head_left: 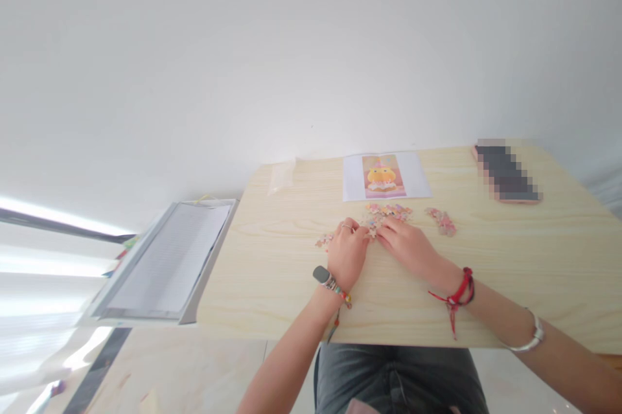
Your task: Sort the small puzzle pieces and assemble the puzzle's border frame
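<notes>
Loose jigsaw pieces (389,210) in pink and pastel colours lie heaped in the middle of the table. At the heap's near left edge is my left hand (347,247), its fingers curled and closed on a jigsaw piece (372,232). My right hand (407,244) reaches in from the right with bent fingers closed down among the pieces; whatever is between those fingertips is hidden. A few pieces (322,241) lie just left of my left hand. Another small cluster of pieces (442,221) sits apart, to the right of the heap.
Behind the heap lies a paper sheet (418,174) with a printed picture of a yellow character (381,175). A clear plastic bag (282,177) is at the back left. A pixelated phone (508,173) rests back right. Papers (168,262) fill a grey-edged tray beside the table (272,297).
</notes>
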`<action>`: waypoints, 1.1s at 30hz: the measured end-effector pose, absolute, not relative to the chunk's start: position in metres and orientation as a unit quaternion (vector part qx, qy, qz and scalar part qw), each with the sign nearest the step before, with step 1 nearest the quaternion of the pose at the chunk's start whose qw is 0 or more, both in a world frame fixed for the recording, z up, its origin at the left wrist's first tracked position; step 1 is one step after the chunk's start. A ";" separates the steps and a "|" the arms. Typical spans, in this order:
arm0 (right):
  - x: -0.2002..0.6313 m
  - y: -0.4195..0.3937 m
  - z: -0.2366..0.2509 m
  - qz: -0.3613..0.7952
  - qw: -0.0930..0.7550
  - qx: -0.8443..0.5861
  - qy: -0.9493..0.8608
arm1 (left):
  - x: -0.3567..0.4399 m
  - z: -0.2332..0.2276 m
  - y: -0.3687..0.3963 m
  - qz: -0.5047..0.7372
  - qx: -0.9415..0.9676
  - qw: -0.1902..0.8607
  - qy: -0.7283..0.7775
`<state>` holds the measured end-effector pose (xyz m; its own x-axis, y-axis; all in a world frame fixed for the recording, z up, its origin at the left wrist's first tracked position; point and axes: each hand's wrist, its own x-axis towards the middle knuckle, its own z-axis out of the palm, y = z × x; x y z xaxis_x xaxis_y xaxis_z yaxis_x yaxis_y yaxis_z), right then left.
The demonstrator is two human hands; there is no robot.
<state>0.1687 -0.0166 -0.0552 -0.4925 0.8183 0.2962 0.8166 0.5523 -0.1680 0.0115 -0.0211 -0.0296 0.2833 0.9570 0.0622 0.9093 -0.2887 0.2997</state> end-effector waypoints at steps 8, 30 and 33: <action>0.175 -0.019 -0.057 -0.041 0.220 -0.454 -0.862 | 0.015 -0.034 -0.019 0.142 0.803 0.088 0.572; 0.199 -0.016 -0.028 0.478 0.216 -0.486 -0.699 | 0.008 -0.034 -0.028 0.230 0.872 0.095 0.422; 0.199 -0.018 -0.030 0.490 0.217 -0.495 -0.684 | 0.007 -0.032 -0.030 0.232 0.876 0.107 0.408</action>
